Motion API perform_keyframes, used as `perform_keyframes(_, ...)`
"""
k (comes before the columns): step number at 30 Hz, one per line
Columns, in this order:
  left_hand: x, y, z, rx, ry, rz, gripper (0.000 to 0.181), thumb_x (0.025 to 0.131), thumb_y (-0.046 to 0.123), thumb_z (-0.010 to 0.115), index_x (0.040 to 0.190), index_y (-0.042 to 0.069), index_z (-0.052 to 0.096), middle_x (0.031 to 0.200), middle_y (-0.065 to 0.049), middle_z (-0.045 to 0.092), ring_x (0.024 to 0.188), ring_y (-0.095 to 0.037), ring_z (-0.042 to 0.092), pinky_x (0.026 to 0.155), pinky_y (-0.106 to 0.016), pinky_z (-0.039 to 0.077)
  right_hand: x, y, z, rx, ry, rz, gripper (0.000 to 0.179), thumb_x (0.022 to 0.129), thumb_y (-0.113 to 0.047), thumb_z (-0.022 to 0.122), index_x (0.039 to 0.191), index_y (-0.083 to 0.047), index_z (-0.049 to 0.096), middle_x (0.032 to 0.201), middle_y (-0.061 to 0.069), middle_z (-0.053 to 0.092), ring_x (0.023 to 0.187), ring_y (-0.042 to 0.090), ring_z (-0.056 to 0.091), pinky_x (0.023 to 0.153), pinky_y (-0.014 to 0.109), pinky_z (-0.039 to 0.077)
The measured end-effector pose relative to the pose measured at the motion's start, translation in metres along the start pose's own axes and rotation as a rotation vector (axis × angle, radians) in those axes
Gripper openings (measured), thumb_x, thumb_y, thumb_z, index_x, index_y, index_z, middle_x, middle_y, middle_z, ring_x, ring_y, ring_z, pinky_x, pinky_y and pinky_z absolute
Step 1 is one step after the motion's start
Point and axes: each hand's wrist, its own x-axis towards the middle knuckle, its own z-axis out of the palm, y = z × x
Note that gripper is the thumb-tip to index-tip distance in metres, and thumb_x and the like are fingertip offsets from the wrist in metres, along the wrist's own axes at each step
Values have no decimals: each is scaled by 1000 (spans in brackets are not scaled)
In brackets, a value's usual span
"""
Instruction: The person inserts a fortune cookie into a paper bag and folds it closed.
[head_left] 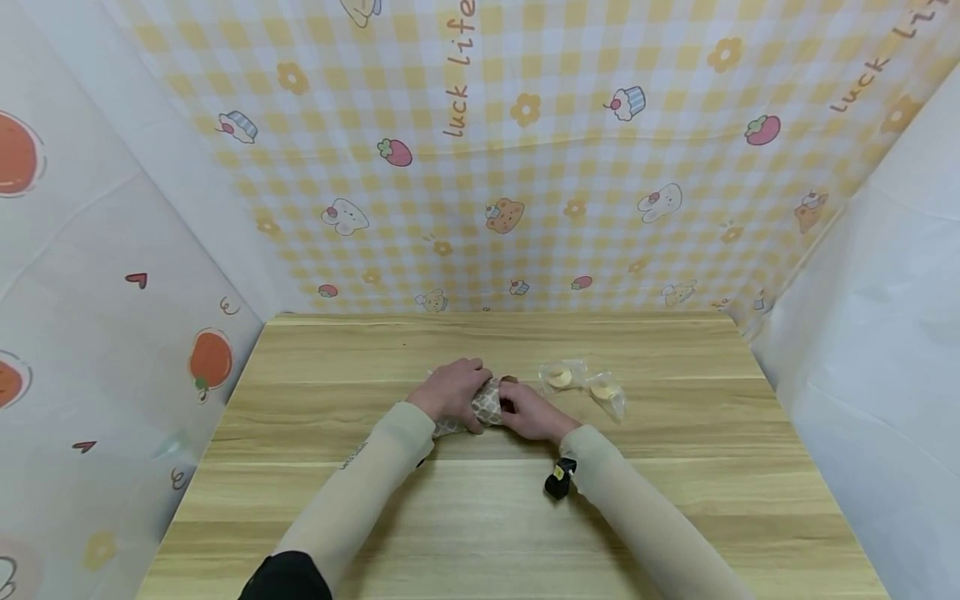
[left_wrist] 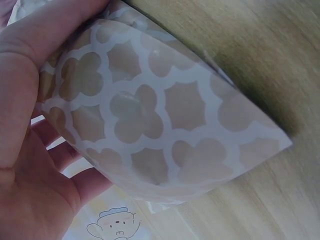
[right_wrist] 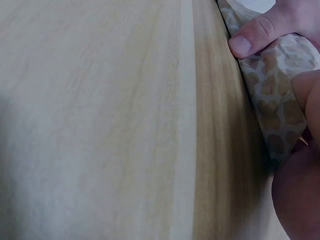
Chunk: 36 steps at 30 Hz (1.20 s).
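A bag with a brown-and-white lattice print lies on the table between my hands. My left hand grips it from the left, thumb on the near side. In the left wrist view the fingers pass behind the printed bag, partly hidden by it. At the bag's right end, my right hand holds the edge between curled fingers and thumb. The right wrist view shows only part of the right hand against the bag; whatever is inside the bag is hidden.
Two clear packets, a left one and a right one, each with a round pale-yellow piece inside, lie right of my right hand. The wooden table meets a checked cloth behind and white sheets at both sides.
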Motion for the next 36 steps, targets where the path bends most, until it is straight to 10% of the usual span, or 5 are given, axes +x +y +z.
perform_keyframes(13, -1, -1, -2, -13, 8, 4, 75, 69, 43, 98, 130, 15, 64, 123, 0, 60, 113, -21, 59, 98, -39, 54, 3, -4, -2, 44, -45, -35, 21, 99, 4, 59, 115, -5, 69, 119, 8, 71, 108, 17, 64, 99, 37, 53)
perform_keyframes(22, -2, 1, -4, 4, 2, -6, 76, 69, 46, 98, 130, 16, 64, 121, 0, 60, 112, -21, 59, 97, -41, 55, 3, -2, -5, 44, -119, -67, 28, 93, 11, 53, 107, -4, 71, 104, 3, 69, 93, 10, 59, 88, 29, 50)
perform_keyframes(36, -1, 0, 0, 31, -8, -27, 79, 71, 50, 96, 134, 16, 63, 125, -1, 60, 114, -21, 60, 96, -42, 55, -10, -4, -10, -8, -9, -19, 21, 102, -2, 61, 113, -15, 74, 111, 0, 73, 102, 15, 66, 92, 36, 55)
